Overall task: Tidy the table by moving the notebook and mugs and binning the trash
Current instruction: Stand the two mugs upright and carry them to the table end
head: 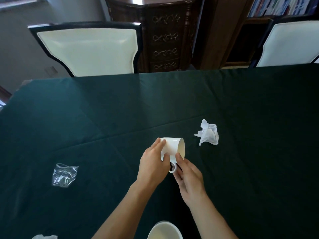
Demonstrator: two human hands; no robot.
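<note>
A white mug (173,147) lies tipped on its side above the dark green tablecloth (107,118), mouth facing right. My left hand (152,166) grips its body and base from the left. My right hand (189,178) holds it at the handle and lower rim. A second white mug (164,230) stands upright at the bottom edge of the view, only its rim showing. A crumpled white tissue (208,133) lies to the right of the held mug. A crushed clear plastic cup (64,175) lies to the left. No notebook is in view.
Another scrap of white paper (44,236) peeks in at the bottom left. Two white-cushioned chairs (88,49) (290,44) stand at the table's far edge, with a dark carved cabinet (164,37) between them and bookshelves (279,6) behind.
</note>
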